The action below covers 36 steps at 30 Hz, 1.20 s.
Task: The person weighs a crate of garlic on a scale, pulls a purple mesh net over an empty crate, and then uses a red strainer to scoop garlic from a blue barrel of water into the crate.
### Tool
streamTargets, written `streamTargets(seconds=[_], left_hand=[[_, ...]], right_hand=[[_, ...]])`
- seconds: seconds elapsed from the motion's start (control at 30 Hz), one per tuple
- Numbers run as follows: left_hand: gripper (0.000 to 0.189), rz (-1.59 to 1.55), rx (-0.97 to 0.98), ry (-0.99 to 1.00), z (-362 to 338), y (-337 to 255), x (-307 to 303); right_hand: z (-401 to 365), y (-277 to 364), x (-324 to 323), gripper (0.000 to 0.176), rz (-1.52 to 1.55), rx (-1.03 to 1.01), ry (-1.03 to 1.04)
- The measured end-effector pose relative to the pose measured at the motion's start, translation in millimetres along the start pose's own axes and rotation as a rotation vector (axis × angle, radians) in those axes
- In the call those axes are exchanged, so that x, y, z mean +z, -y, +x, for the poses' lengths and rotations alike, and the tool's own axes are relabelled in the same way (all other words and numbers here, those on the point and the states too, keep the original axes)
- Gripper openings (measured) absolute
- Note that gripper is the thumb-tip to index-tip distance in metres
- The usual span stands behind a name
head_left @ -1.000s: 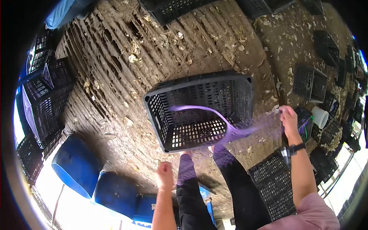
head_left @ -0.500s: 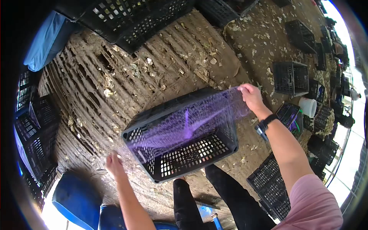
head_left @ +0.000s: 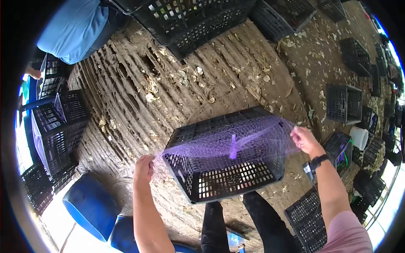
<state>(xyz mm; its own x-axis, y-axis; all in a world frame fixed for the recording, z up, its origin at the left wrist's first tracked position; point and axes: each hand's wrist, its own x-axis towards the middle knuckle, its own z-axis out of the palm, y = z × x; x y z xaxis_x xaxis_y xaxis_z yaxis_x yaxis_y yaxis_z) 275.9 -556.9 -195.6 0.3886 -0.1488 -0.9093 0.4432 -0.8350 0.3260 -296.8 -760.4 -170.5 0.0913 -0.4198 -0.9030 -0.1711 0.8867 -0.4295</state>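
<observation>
A purple mesh net (head_left: 211, 141) is stretched across the opening of a black plastic crate (head_left: 236, 189), its back part lying over the far rim. My left hand (head_left: 144, 167) is closed on the net's left edge, just outside the crate's left corner. Beyond the right side, my right hand (head_left: 304, 140) pinches the net's other edge; a dark watch (head_left: 317, 163) is on that wrist. A thicker purple strip (head_left: 233, 146) hangs in the middle of the mesh. Through the crate's open front its slotted bottom shows.
More black crates (head_left: 198, 38) stand ahead, at the left and along the right. A white bucket (head_left: 359, 138) is at the right, a blue barrel-like container (head_left: 93, 204) at lower left. A person in a blue top (head_left: 74, 31) is at upper left. Leafy scraps litter the ridged muddy floor.
My left hand has come up to the net's left edge and closed on it. The net is drawn further over the crate's far rim. The view has shifted, moving everything rightward.
</observation>
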Motion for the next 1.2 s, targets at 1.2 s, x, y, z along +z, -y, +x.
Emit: streamTargets(seconds=[1.2], left_hand=[[0.026,-0.14,0.118,0.194,4,90,-8]], right_hand=[[10,-40,-28,0.025,0.071,0.01,0.283]])
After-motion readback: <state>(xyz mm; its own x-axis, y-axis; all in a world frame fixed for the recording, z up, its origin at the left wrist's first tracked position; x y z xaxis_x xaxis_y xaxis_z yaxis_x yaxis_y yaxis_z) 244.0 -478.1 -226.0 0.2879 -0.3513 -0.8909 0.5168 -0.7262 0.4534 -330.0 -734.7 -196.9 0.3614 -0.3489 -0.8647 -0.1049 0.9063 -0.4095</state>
